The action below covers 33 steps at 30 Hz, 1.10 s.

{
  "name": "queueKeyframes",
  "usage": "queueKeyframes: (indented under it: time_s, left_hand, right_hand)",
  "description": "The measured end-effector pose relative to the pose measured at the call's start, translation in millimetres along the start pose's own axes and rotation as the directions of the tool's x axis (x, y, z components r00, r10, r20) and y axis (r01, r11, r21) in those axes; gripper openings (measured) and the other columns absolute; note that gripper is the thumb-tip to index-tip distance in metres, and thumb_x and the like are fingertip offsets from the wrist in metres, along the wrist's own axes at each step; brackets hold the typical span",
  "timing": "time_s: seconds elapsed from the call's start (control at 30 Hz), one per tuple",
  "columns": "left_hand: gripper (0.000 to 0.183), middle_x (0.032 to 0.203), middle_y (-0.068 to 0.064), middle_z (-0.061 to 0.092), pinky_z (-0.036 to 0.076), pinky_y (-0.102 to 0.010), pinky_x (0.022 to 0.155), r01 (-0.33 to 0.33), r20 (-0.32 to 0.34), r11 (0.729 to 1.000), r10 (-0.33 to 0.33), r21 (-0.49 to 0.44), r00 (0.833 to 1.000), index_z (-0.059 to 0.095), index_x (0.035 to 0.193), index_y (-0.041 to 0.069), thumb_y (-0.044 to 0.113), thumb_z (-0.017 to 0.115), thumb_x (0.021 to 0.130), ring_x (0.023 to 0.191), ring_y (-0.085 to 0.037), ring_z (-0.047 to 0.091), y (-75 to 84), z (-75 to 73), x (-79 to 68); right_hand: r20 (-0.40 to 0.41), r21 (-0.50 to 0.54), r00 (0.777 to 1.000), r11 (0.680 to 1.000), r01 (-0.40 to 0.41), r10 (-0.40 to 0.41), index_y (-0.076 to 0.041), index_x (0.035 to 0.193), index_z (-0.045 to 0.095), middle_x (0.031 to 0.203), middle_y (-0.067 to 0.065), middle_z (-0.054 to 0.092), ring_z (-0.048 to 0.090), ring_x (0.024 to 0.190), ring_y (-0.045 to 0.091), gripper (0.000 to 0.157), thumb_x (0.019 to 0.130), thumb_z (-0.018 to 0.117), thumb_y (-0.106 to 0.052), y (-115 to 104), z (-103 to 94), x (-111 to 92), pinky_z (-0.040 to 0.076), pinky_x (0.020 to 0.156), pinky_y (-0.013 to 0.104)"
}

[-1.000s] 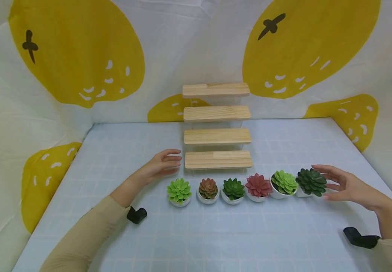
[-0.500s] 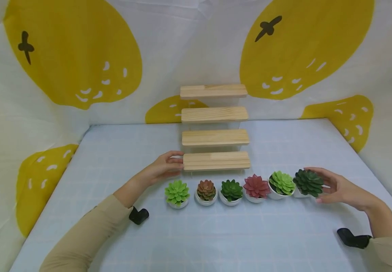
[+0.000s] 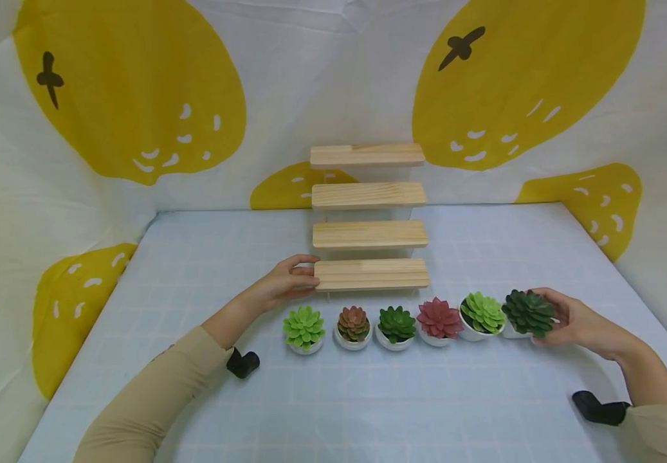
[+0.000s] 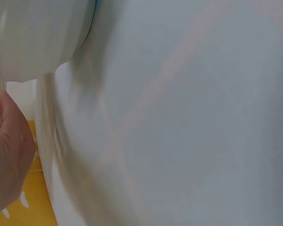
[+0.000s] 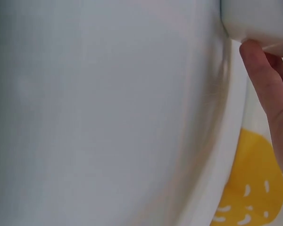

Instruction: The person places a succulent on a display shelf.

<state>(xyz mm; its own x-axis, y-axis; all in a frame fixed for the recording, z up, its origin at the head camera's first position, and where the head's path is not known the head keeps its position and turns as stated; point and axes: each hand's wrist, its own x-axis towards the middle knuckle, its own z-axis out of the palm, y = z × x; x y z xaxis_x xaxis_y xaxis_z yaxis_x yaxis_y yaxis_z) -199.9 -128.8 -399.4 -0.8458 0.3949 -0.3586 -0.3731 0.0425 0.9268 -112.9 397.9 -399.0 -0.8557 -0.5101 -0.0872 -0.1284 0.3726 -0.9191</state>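
A four-tier wooden display stand (image 3: 370,275) with clear supports stands at the back middle. My left hand (image 3: 287,280) holds the left end of its lowest shelf, fingertips at the edge; in the left wrist view the left hand (image 4: 9,155) is partly cut off. At the right end of a row of potted succulents, my right hand (image 3: 584,325) grips the dark green succulent (image 3: 529,312) by its white pot, fingers behind and thumb in front. The right wrist view has the thumb (image 5: 264,77) against that white pot (image 5: 259,23). Leaves hide most of the pot in the head view.
Left of the dark one, the row holds a light green succulent (image 3: 484,312), a red one (image 3: 440,317), a green one (image 3: 396,323), a brown one (image 3: 353,323) and a bright green one (image 3: 303,326) near my left forearm. A patterned cloth (image 3: 339,77) hangs behind.
My left hand has moved right from beside the stand onto the end of its lowest shelf. My right hand has closed in on the dark green succulent's pot. The plants have stayed put.
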Motion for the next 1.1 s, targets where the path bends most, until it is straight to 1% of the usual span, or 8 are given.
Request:
queueKeyframes:
  time_s: [0.23, 0.37, 0.5, 0.6, 0.77, 0.87, 0.97, 1.1]
  left_hand:
    - [0.057, 0.117, -0.015, 0.054, 0.049, -0.034, 0.087, -0.002, 0.007, 1.000, 0.002, -0.007, 1.000, 0.036, 0.139, 0.004, -0.005, 0.058, 0.087, 0.093, -0.017, 0.059, 0.2, -0.1, -0.1]
    - [0.057, 0.115, -0.014, 0.055, 0.050, -0.033, 0.085, -0.007, 0.013, 1.000, 0.007, 0.001, 1.000, 0.036, 0.139, 0.004, -0.004, 0.059, 0.087, 0.093, -0.017, 0.059, 0.4, -0.5, -0.4]
    - [0.056, 0.115, -0.013, 0.056, 0.050, -0.033, 0.085, -0.012, 0.017, 1.000, 0.011, 0.009, 1.000, 0.036, 0.138, 0.004, -0.004, 0.059, 0.087, 0.093, -0.017, 0.060, 0.7, -0.9, -0.6]
    - [0.056, 0.117, -0.015, 0.055, 0.050, -0.033, 0.085, -0.013, 0.020, 1.000, 0.013, 0.012, 1.000, 0.036, 0.138, 0.004, -0.003, 0.059, 0.088, 0.093, -0.017, 0.060, 0.7, -0.8, -0.7]
    - [0.055, 0.122, -0.018, 0.053, 0.050, -0.032, 0.085, -0.009, 0.021, 1.000, 0.009, 0.004, 1.000, 0.036, 0.138, 0.003, -0.004, 0.058, 0.088, 0.094, -0.018, 0.060, 0.7, -0.2, -0.9]
    - [0.055, 0.122, -0.018, 0.052, 0.051, -0.031, 0.084, -0.004, 0.016, 1.000, 0.004, -0.004, 1.000, 0.036, 0.138, 0.003, -0.005, 0.057, 0.088, 0.094, -0.018, 0.060, 1.1, 0.5, -1.3]
    - [0.055, 0.122, -0.019, 0.053, 0.051, -0.031, 0.083, -0.003, 0.014, 1.000, 0.004, -0.004, 1.000, 0.036, 0.138, 0.003, -0.005, 0.057, 0.088, 0.093, -0.018, 0.060, 1.9, 1.1, -1.9]
    - [0.055, 0.123, -0.019, 0.052, 0.051, -0.030, 0.083, -0.005, 0.011, 1.000, 0.005, 0.001, 1.000, 0.036, 0.138, 0.003, -0.005, 0.057, 0.088, 0.093, -0.017, 0.060, 2.6, 2.0, -2.2]
  right_hand:
    - [-0.029, -0.030, 0.999, 0.999, -0.031, 0.031, -0.020, 0.130, 0.042, 0.115, -0.016, 0.054, 0.055, 0.097, 0.002, 0.068, 0.076, 0.067, 0.011, 0, 1.6, -1, 0.051, 0.074, 0.023]
    - [-0.047, -0.054, 0.996, 0.995, -0.085, 0.082, -0.031, 0.127, 0.042, 0.113, -0.023, 0.054, 0.054, 0.096, -0.001, 0.070, 0.076, 0.069, 0.008, 2, 2.1, -2, 0.049, 0.074, 0.020]
    - [-0.051, -0.068, 0.995, 0.994, -0.088, 0.085, -0.036, 0.123, 0.042, 0.112, -0.024, 0.055, 0.055, 0.095, -0.001, 0.070, 0.076, 0.070, 0.007, 3, 2.5, -1, 0.049, 0.073, 0.019]
    - [-0.066, -0.091, 0.994, 0.992, -0.088, 0.082, -0.031, 0.125, 0.044, 0.112, -0.024, 0.055, 0.055, 0.095, -0.001, 0.068, 0.075, 0.070, 0.006, 3, 2.1, -1, 0.049, 0.072, 0.019]
    - [-0.119, -0.164, 0.983, 0.974, -0.155, 0.137, -0.008, 0.132, 0.040, 0.111, -0.028, 0.051, 0.051, 0.096, -0.006, 0.063, 0.078, 0.071, 0.000, -2, -1.3, -2, 0.047, 0.071, 0.018]
    - [-0.138, -0.179, 0.979, 0.968, -0.177, 0.153, -0.002, 0.133, 0.038, 0.112, -0.030, 0.049, 0.049, 0.099, -0.010, 0.063, 0.079, 0.070, -0.002, -5, -4.6, -3, 0.045, 0.072, 0.016]
    - [-0.152, -0.167, 0.978, 0.972, -0.165, 0.140, -0.009, 0.131, 0.041, 0.113, -0.030, 0.049, 0.046, 0.100, -0.014, 0.060, 0.079, 0.069, 0.001, -9, -8.3, -2, 0.043, 0.073, 0.013]
    - [-0.178, -0.153, 0.977, 0.977, -0.146, 0.118, -0.027, 0.125, 0.044, 0.112, -0.031, 0.050, 0.044, 0.101, -0.018, 0.060, 0.080, 0.067, 0.005, -14, -14.2, 0, 0.043, 0.072, 0.010]
